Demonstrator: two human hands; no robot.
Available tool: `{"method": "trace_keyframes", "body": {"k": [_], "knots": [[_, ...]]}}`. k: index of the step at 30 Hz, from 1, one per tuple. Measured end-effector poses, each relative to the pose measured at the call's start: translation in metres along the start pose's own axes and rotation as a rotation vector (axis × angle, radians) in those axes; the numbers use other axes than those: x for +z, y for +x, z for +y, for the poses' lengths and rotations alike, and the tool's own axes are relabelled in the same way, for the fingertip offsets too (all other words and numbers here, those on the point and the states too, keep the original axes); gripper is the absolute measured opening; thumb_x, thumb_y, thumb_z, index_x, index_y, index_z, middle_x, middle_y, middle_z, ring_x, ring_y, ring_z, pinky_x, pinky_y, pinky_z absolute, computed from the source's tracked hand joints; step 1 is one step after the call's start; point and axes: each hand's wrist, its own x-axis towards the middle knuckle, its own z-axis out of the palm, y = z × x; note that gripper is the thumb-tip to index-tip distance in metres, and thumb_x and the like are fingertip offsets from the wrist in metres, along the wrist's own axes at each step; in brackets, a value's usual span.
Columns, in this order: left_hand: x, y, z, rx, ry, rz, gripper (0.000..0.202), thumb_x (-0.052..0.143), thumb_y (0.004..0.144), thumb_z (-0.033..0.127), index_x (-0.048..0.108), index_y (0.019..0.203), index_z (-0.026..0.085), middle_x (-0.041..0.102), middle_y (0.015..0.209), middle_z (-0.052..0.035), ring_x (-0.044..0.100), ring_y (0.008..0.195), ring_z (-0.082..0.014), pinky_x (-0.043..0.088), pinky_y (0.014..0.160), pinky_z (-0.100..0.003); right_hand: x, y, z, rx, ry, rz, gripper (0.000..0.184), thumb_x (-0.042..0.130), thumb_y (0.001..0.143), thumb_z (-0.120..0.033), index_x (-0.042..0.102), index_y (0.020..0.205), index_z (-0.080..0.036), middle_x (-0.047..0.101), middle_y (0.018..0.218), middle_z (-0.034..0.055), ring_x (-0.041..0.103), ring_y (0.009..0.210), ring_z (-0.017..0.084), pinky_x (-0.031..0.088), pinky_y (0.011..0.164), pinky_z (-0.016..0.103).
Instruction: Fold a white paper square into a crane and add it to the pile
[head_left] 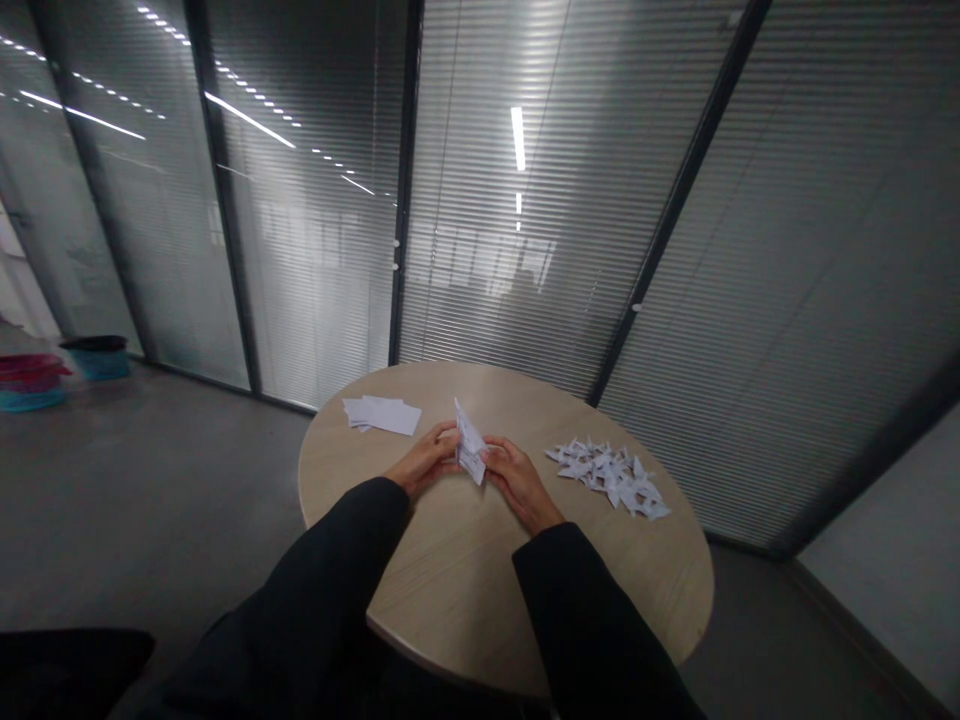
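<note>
A folded piece of white paper (470, 445) is held up over the middle of the round table, its pointed tip upward. My left hand (429, 458) grips its left side, thumb in front and fingers behind. On the other edge, my right hand (517, 480) pinches the paper low down near my thumb. To the left lies a small stack of flat white paper sheets (384, 414). Over on the right is a spread pile of small folded white paper pieces with pointed ends (609, 476).
The round wooden table (457, 600) stands close to a glass partition with blinds (517, 300). On the grey floor at far left are a bin with a red liner (31, 375) and a bin with a black liner (99, 358). A dark object shows at lower left.
</note>
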Motion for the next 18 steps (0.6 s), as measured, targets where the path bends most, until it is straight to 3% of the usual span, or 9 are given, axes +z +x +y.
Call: {"method": "trace_keyframes", "body": {"k": [3,10,18], "knots": [[-0.003,0.003,-0.002,0.022,0.077,0.044,0.069,0.082,0.056,0.031,0.051,0.115,0.017,0.065,0.083,-0.0054,0.062,0.074,-0.0167,0.047,0.069,-0.029,-0.003,0.003,0.003,-0.021,-0.030,0.064,0.047,0.074,0.058,-0.037,0.055,0.098,-0.020,0.065,0.081,0.0017,0.063,0.077,0.019,0.049,0.075,0.032],[-0.012,0.012,-0.011,0.056,0.247,0.091,0.070,0.080,0.056,0.034,0.050,0.117,0.015,0.066,0.077,-0.0045,0.061,0.063,-0.0152,0.044,0.059,-0.025,-0.005,0.009,0.011,-0.123,-0.178,0.028,0.072,0.078,0.053,-0.027,0.048,0.119,-0.023,0.062,0.091,0.0023,0.063,0.082,0.019,0.049,0.076,0.032],[-0.018,0.019,-0.018,0.130,0.356,0.110,0.065,0.079,0.055,0.029,0.053,0.113,0.013,0.063,0.070,-0.0021,0.061,0.063,-0.0163,0.045,0.058,-0.026,-0.012,0.016,0.017,-0.231,-0.348,0.147,0.040,0.057,0.073,-0.049,0.058,0.098,-0.018,0.067,0.090,0.0078,0.063,0.077,0.021,0.050,0.062,0.031]]}}
